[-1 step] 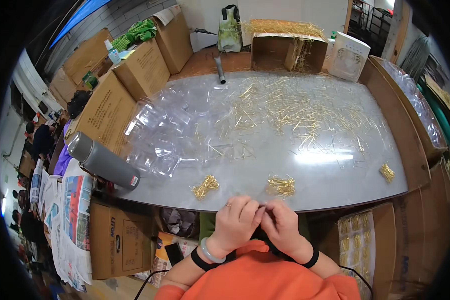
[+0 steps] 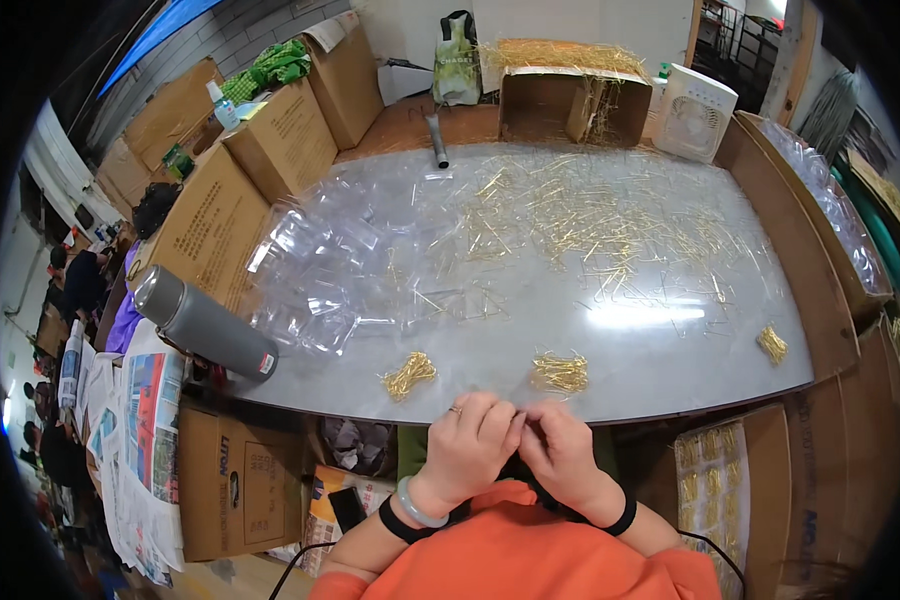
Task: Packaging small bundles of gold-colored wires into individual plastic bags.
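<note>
Close together at the front edge of the grey table are my left hand and my right hand. Both have their fingers curled and pinched, thumbs nearly meeting. Whatever lies between the fingertips is too small or hidden to make out. Just beyond them sits a bundle of gold wire hooks. A second gold bundle lies to its left, and a smaller gold bundle rests near the right edge. Loose gold wire hooks are scattered over the far half of the table.
Clear plastic boxes cover the table's left side, behind a grey flask. A small white fan and an open cardboard box stand at the back. Below on the right, a carton holds a tray of gold bundles.
</note>
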Demonstrator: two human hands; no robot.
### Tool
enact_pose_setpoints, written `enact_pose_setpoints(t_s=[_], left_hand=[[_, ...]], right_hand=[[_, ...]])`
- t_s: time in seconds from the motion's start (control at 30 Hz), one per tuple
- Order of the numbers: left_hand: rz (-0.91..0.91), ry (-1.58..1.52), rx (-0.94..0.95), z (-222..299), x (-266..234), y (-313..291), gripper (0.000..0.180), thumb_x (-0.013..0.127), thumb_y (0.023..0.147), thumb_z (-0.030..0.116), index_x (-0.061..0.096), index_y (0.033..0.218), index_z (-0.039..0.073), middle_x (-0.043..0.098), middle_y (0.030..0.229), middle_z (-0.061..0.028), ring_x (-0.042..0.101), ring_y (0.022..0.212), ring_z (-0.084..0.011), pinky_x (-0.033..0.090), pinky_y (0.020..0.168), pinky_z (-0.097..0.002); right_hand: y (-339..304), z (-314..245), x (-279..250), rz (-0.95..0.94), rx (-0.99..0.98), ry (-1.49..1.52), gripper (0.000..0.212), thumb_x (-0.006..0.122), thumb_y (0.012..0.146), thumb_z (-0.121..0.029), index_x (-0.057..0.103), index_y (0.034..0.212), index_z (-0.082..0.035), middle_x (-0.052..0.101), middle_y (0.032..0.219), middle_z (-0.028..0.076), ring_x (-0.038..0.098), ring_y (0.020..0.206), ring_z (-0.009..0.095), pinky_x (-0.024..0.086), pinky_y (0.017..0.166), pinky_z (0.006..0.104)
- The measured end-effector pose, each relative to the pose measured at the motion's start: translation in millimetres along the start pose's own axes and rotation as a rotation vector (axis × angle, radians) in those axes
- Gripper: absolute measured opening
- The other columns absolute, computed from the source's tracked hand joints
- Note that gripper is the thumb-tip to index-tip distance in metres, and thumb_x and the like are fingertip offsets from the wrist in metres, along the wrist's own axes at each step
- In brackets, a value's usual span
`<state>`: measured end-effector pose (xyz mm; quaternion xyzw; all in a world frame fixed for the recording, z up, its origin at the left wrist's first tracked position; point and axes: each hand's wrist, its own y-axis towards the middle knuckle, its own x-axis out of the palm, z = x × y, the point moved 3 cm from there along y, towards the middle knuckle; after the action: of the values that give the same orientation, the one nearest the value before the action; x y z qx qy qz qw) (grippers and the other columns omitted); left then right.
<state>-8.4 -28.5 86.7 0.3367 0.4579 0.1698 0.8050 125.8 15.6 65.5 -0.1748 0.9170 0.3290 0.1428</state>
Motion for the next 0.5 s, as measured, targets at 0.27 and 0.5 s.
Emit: enact_pose_setpoints(t_s=[0.27, 0.5], left_hand=[[-0.010, -0.187, -0.476, -47, -26, -17, 0.013, 0.058, 0.098, 0.009, 0.055, 0.089, 0.002, 0.060, 0.078, -0.0103, 0.065, 0.067, -0.0237, 0.053, 0.057, -0.0348], [0.157, -1.001, -0.848, -70, -24, -47, 0.009, 0.057, 0.091, -0.008, 0.051, 0.087, -0.004, 0.053, 0.120, -0.0191, 0.073, 0.085, -0.0290, 0.066, 0.072, -0.0385]], right_hand=[[-5, -5, -3, 0.004, -0.085, -0.158, 0.025, 0.068, 0.084, 0.005, 0.059, 0.107, 0.000, 0.062, 0.091, 0.015, 0.063, 0.074, 0.032, 0.053, 0.063, 0.0383], [62, 36, -11, 0.057, 0.108, -0.116, 0.031, 0.065, 0.093, -0.001, 0.058, 0.123, 0.002, 0.066, 0.108, 0.021, 0.066, 0.097, 0.038, 0.054, 0.081, 0.0417]])
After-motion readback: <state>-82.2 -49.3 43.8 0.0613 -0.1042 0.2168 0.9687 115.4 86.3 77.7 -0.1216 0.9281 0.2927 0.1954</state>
